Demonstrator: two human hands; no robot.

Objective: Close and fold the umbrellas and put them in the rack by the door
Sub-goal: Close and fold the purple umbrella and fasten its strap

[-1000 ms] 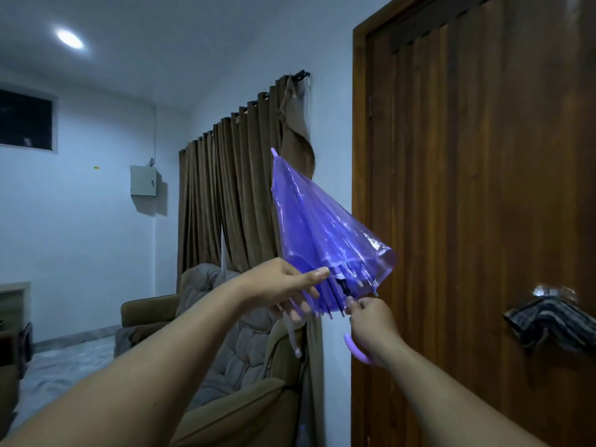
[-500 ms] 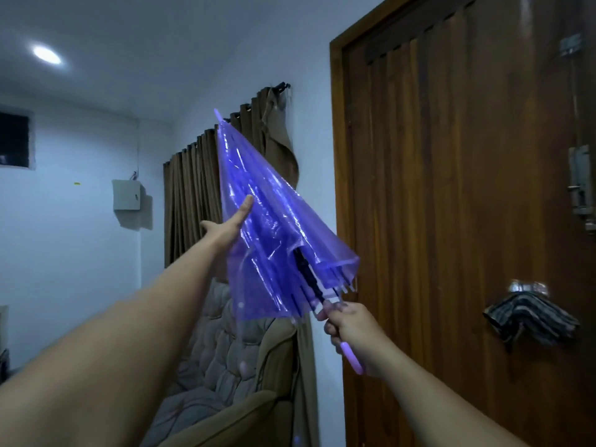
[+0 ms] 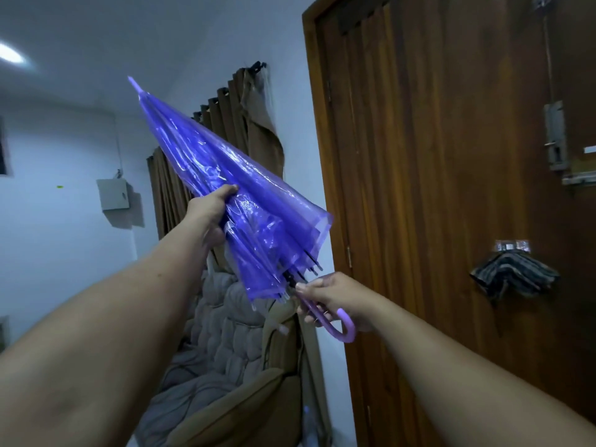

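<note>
Umbrella (image 3: 232,201) collapsed, canopy gripped by left hand (image 3: 209,217), handle by right hand (image 3: 335,301)

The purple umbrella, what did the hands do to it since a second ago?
The left hand slid up from the canopy's lower edge and now grips the middle of the purple umbrella, gathering the plastic. The umbrella's tip swung further up and left. The right hand kept holding the curved handle, and the canopy stayed closed.
</note>
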